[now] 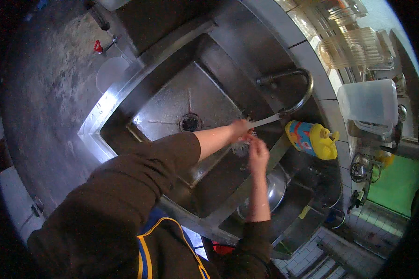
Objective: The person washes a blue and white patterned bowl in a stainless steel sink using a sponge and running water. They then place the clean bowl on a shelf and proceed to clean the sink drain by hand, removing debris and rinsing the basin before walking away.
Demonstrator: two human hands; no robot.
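Note:
Over the right side of a stainless steel sink point(209, 94), my two hands are close together at the end of a white tube point(265, 121) fitted to a curved metal faucet point(309, 87). My left hand point(240, 129) reaches in from the left and overlaps the tube's tip; whether it grips the tube is unclear. Just below it, my right hand point(259, 151) has bent fingers. A small reddish thing point(250, 132) shows between them, too blurred to name. What looks like splashing water point(240, 148) lies under the hands. The sink's drain point(190, 122) is uncovered.
A yellow jug point(317, 139) with a colourful label stands right of the faucet. Beyond my right forearm, a shiny metal bowl point(277, 188) sits in a neighbouring basin. Translucent plastic containers point(368, 104) and a rack of dishes point(352, 48) line the tiled ledge.

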